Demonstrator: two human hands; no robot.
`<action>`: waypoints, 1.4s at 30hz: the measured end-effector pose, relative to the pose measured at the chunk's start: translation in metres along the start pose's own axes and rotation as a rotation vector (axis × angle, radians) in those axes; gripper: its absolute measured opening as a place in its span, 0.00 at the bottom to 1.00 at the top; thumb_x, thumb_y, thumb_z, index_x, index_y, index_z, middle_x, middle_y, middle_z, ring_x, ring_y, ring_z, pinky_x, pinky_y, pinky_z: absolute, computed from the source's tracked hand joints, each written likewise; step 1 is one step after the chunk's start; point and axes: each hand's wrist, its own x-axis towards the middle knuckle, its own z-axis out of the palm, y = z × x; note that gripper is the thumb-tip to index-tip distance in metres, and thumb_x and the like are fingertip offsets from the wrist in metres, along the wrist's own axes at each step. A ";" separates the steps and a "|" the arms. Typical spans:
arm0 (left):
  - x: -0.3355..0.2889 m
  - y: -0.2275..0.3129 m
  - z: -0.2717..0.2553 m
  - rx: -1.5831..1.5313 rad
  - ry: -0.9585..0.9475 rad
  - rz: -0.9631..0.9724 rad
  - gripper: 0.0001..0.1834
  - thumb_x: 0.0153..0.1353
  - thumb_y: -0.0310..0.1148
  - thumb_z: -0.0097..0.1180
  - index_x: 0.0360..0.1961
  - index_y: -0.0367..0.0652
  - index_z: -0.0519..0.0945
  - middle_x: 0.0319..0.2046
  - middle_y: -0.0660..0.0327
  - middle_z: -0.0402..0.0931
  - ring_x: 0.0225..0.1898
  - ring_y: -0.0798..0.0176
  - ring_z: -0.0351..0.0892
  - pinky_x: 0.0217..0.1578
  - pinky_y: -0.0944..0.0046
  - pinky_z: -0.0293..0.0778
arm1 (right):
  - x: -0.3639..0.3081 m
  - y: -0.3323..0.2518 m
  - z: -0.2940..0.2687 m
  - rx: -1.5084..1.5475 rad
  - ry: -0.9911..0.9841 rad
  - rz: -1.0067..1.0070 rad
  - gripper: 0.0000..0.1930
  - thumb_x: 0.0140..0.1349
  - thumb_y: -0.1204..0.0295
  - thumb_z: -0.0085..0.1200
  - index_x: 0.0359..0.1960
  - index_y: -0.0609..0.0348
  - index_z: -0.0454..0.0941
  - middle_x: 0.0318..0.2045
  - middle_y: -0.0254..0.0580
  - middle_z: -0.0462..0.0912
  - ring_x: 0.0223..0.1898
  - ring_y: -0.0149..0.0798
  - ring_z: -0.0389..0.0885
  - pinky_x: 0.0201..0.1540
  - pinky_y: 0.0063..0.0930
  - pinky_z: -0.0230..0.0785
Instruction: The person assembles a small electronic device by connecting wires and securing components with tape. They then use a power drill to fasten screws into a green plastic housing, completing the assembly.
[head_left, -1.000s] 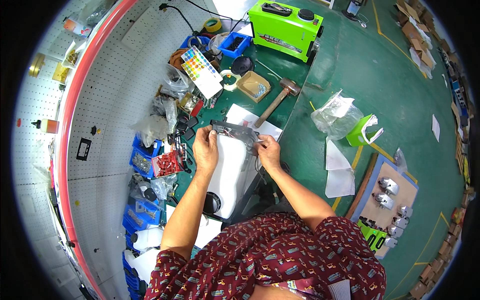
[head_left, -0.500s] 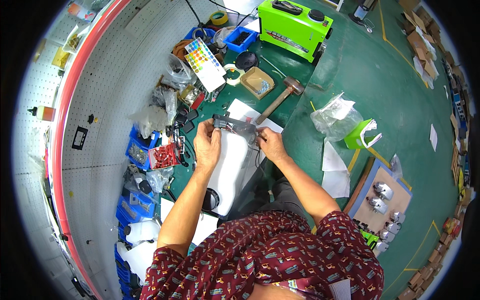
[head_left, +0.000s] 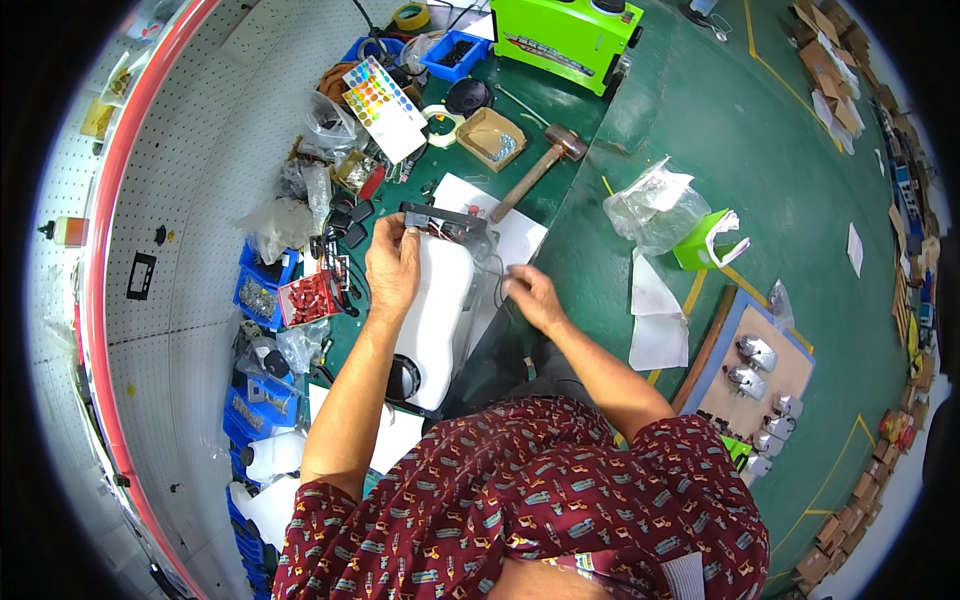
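A white plastic tank (head_left: pixel 441 300) with a round black cap (head_left: pixel 404 378) lies on the bench in front of me, set in a dark housing. Across its far end runs a black end panel (head_left: pixel 445 216), with thin red wires just behind it. My left hand (head_left: pixel 393 265) grips this panel's left corner, thumb on the near side. To the right of the tank, my right hand (head_left: pixel 533 297) is closed at a thin dark cable (head_left: pixel 499 270) that loops from the housing. Its fingertips are slightly blurred. White paper (head_left: pixel 522 236) lies partly under the housing.
Beyond the housing lie a hammer (head_left: pixel 540 172), a cardboard tray of small metal parts (head_left: pixel 491 139) and a bright green machine (head_left: pixel 556 45). Blue bins (head_left: pixel 258 300) and a red box (head_left: pixel 309 298) crowd the left. A clear plastic bag (head_left: pixel 650 208) lies to the right.
My right hand has left the end panel's right corner and drawn back toward me along the tank's right side. My left hand keeps its hold. The whole view has shifted slightly.
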 end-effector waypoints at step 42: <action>-0.261 -0.040 0.072 0.000 -0.824 -0.302 0.22 0.67 0.34 0.59 0.57 0.28 0.82 0.50 0.46 0.86 0.53 0.59 0.85 0.56 0.59 0.78 | -0.042 -0.075 -0.048 0.121 -0.252 0.423 0.13 0.78 0.66 0.50 0.50 0.67 0.77 0.37 0.48 0.86 0.34 0.38 0.88 0.31 0.32 0.82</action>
